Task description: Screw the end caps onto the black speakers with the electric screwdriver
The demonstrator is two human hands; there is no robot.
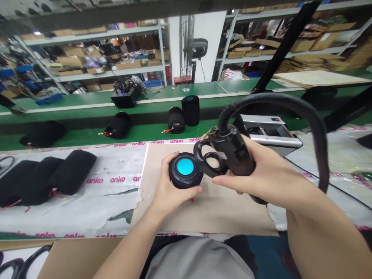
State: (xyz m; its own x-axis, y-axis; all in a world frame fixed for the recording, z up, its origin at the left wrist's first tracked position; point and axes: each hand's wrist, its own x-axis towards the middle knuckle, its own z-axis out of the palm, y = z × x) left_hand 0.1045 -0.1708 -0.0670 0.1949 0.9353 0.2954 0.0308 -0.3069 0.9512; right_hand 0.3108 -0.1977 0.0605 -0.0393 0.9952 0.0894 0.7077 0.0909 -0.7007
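A round black speaker (186, 181) with a bright blue disc on top is held in my left hand (165, 190), fingers behind it and thumb along its near side. My right hand (255, 170) is wrapped round a black handheld tool (234, 151) that has black rings at its front and a thick black hose arching up and to the right. The rings are just right of the speaker; whether they touch it I cannot tell. Beneath both hands lies a brown cardboard sheet (232, 209).
Several black cylinders (72, 170) lie at the left on white printed sheeting (116, 209). More black speakers (191, 110) stand or lie on the green bench (151, 128) behind. A silver device (270, 133) sits behind my right hand. Shelves with boxes line the back.
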